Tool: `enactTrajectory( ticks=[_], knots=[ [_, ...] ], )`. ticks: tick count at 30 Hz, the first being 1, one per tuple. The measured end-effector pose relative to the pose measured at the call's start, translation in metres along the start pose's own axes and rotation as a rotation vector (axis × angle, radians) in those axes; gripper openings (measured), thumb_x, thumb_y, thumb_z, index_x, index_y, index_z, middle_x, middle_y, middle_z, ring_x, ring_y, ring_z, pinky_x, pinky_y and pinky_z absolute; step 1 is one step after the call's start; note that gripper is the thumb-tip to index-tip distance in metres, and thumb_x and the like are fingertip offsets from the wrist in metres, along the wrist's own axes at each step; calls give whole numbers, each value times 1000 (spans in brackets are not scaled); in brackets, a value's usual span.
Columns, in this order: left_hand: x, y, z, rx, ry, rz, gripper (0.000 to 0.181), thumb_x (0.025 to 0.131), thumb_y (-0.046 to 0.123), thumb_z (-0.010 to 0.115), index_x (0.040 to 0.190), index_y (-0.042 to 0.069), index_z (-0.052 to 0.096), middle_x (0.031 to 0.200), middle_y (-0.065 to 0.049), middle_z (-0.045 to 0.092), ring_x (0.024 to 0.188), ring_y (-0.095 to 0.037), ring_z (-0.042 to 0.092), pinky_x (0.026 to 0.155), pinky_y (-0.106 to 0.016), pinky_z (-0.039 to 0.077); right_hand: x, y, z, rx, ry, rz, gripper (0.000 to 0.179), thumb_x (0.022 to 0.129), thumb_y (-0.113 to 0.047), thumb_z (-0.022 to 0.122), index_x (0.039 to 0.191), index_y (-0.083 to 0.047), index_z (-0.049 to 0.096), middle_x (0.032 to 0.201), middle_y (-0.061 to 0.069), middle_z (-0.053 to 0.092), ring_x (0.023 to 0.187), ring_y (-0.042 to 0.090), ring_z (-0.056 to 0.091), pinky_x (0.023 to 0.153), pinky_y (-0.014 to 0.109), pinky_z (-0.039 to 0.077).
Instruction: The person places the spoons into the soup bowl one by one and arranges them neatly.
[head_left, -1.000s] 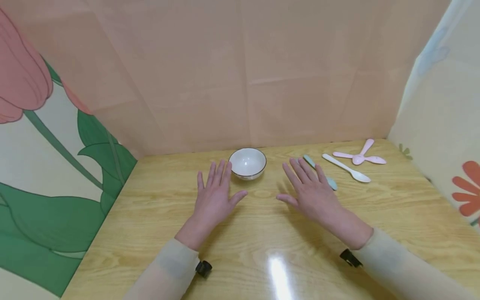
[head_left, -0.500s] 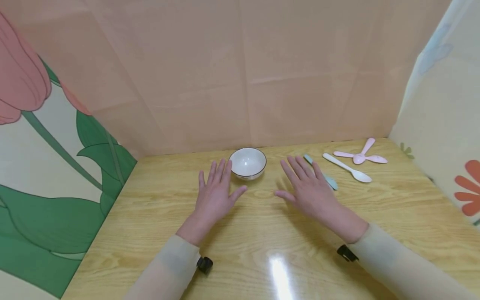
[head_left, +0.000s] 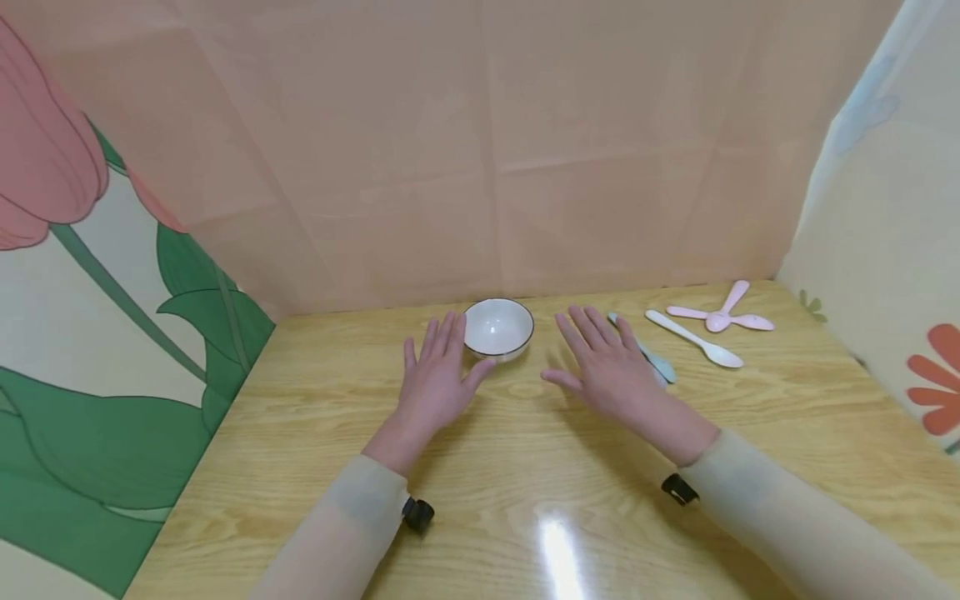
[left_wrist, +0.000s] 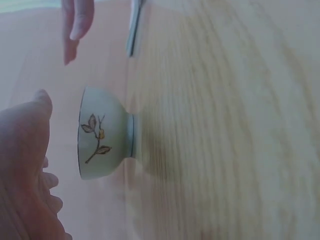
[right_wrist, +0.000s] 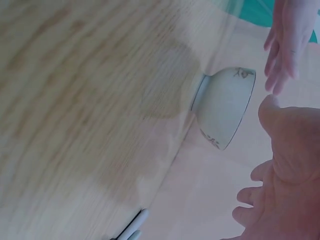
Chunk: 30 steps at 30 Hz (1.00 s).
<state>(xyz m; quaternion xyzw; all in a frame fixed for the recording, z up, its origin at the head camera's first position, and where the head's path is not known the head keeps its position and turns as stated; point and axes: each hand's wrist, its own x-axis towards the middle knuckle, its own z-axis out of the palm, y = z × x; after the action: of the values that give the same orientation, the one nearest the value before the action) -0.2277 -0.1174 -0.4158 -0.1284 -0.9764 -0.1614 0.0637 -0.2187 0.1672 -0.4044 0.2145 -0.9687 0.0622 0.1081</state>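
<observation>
The left hand (head_left: 435, 385) and right hand (head_left: 609, 372) are hovering straight-fingered, holding nothing, while the bowl (head_left: 498, 328) is standing upright near them on the desk (head_left: 480, 475), risking tipping if a low reach is catching its rim.

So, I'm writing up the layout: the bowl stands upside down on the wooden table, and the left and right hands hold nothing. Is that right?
Not quite: the bowl stands upright, not upside down, as the head view shows. It is on the wooden table, and the left hand and right hand hold nothing.
</observation>
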Motion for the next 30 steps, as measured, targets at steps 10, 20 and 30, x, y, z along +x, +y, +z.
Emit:
enactTrajectory(
  ticks=[10, 20, 30],
  knots=[
    [16, -1, 1, -39, -17, -51, 97, 110, 75, 38, 178, 11, 12, 184, -10, 14, 170, -31, 1, 131, -66, -2, 16, -7, 5, 19, -37, 8, 91, 110, -60, 59, 174, -4, 29, 178, 22, 27, 165, 43, 24, 128, 72, 17],
    [26, -3, 4, -94, -23, -82, 93, 112, 72, 39, 179, 13, 12, 184, -8, 14, 170, -34, 5, 131, -68, -1, 24, -15, 13, 20, -91, 26, 91, 111, -60, 58, 175, -5, 25, 180, 20, 24, 166, 41, 21, 130, 71, 14],
    [34, -4, 14, -151, -1, -98, 92, 112, 71, 41, 178, 11, 15, 183, -11, 19, 169, -36, 9, 130, -71, 3, 32, -15, 17, 41, -102, 25, 91, 111, -60, 59, 176, -6, 24, 180, 20, 25, 166, 41, 21, 129, 72, 16]
  ],
)
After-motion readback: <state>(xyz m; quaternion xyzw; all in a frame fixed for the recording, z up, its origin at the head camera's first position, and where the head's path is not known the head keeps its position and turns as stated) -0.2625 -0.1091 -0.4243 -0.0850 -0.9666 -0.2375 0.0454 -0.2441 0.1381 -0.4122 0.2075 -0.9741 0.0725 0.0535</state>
